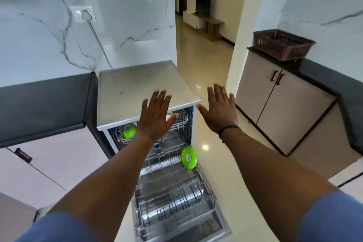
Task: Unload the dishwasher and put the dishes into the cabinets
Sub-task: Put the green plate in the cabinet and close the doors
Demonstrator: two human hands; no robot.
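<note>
A person stands over an open dishwasher (pixel 149 84), both arms stretched forward, with the unloading apparently still at its start. The left hand (pixel 155 116) hovers above the front edge of the machine's top, fingers straight and spread, holding nothing. The right hand (pixel 221 110) hangs in the air just past the top's front right corner, fingers likewise apart and empty.

The door (pixel 182 228) lies folded down and the lower rack (pixel 172 198) is pulled out over it. A green lid (pixel 189 157) stands on edge at the right rim of that rack, toward its back; the wire tines nearer the camera look bare, though glare off the steel makes this hard to confirm. Up in the upper rack (pixel 180 122), near its left end, sits a green cup (pixel 129 130), partly hidden under the top's edge.

By this view, at least these two green pieces remain to be taken out. The cabinet doors (pixel 275 100) at right and a drawer (pixel 49 155) at left are closed, and a brown basket (pixel 282 46) rests on the counter above the cabinet.
</note>
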